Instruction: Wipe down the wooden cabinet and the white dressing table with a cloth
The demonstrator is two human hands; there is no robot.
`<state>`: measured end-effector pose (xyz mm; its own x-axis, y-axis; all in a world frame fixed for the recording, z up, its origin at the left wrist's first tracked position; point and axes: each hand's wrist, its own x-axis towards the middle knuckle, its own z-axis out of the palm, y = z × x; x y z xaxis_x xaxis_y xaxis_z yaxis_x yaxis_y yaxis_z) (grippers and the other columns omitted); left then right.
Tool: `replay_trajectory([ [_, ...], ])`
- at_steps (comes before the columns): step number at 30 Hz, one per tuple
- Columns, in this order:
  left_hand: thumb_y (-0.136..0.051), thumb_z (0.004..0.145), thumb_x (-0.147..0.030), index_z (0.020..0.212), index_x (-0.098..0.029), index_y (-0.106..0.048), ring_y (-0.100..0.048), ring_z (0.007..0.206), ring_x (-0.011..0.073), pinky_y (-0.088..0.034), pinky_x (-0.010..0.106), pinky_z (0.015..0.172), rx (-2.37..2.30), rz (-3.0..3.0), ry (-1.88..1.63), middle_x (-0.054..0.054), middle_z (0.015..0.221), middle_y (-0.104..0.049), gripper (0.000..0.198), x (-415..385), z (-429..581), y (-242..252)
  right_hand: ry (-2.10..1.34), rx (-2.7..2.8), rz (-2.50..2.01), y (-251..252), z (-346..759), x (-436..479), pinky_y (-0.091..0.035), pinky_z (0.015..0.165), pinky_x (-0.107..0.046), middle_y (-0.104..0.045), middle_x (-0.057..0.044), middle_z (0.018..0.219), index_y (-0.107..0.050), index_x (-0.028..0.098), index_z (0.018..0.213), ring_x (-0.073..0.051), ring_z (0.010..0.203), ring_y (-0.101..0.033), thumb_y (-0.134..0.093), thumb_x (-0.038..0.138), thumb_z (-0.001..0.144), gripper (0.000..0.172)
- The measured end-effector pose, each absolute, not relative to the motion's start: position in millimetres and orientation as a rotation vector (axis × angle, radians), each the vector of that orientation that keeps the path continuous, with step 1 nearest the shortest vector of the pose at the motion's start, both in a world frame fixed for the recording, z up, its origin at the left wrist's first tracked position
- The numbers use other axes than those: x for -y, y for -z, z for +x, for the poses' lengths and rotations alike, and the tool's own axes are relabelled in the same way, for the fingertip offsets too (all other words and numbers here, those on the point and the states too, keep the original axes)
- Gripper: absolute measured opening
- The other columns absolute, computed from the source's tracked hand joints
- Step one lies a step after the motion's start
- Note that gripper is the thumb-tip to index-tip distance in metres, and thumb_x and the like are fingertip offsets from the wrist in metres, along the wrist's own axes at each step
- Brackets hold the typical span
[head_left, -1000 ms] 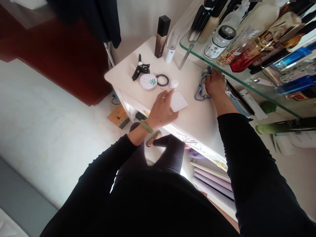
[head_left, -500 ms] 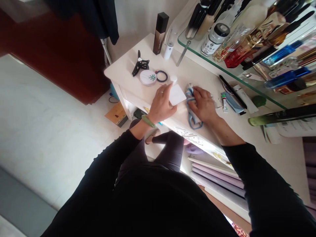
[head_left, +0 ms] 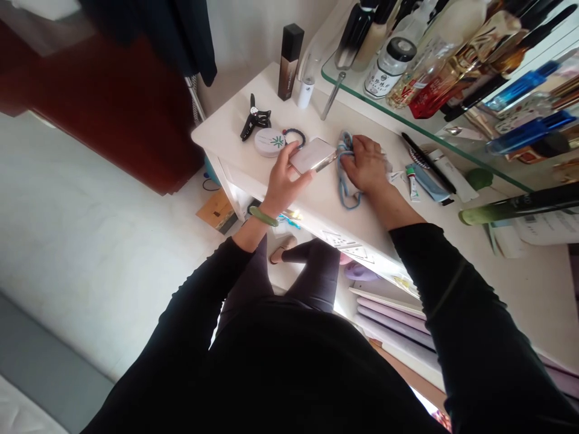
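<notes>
Cloth (head_left: 347, 188) sits under the right hand (head_left: 368, 166), on the white tabletop (head_left: 375, 226); can't tell whether those fingers clench it or just press. Left hand (head_left: 287, 178) grasps a white square case (head_left: 312, 155), tilted, thumb on near edge. Just beyond left grip: round compact (head_left: 268, 142), dark hair tie (head_left: 301, 134). Right of right hand: small green-capped tube (head_left: 412, 184).

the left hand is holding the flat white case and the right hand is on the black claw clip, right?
Not quite: the head view shows the right hand on the blue-edged cloth, not the claw clip. The left hand is indeed holding the flat white case.
</notes>
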<state>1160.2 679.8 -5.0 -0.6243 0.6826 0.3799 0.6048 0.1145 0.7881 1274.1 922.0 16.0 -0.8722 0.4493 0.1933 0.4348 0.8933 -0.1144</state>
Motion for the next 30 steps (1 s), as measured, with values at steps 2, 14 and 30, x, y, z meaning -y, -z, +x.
replay_trajectory([
  [2,-0.073,0.108,-0.061,0.179,-0.04,-0.033,-0.061,0.156,0.0321,-0.059,0.053,0.124,-2.279,1.333,-1.549,0.016,0.162,-0.062,0.085,-680.2,1156.0,7.4,-0.121,2.858,-0.627,-17.7,1271.5,-900.6,-0.039,0.135,-0.075,-0.051,-0.025,0.176,-0.05,0.012,0.173,-0.048,0.161,-0.047,-0.046,0.051,0.111,0.074],
  [14,-0.075,0.107,-0.064,0.182,-0.051,-0.007,-0.056,0.16,0.0393,-0.06,0.06,0.123,-1.945,1.531,-2.0,0.014,0.172,-0.049,0.103,-668.3,1153.6,51.9,-1.073,2.591,0.208,-21.2,1395.0,-752.9,-0.064,0.115,-0.052,-0.081,-0.007,0.138,-0.081,0.027,0.126,-0.028,0.13,-0.077,-0.055,0.003,0.092,0.049],
  [30,-0.077,0.105,-0.049,0.18,-0.043,-0.016,-0.06,0.156,0.0372,-0.071,0.056,0.111,-1.994,1.6,-1.788,0.013,0.169,-0.053,0.097,-614.2,1230.7,26.0,-0.347,2.622,-0.215,-38.2,1369.9,-737.3,-0.059,0.114,-0.058,-0.067,-0.013,0.152,-0.071,0.029,0.158,-0.036,0.132,-0.064,-0.059,0.027,0.109,0.052],
])
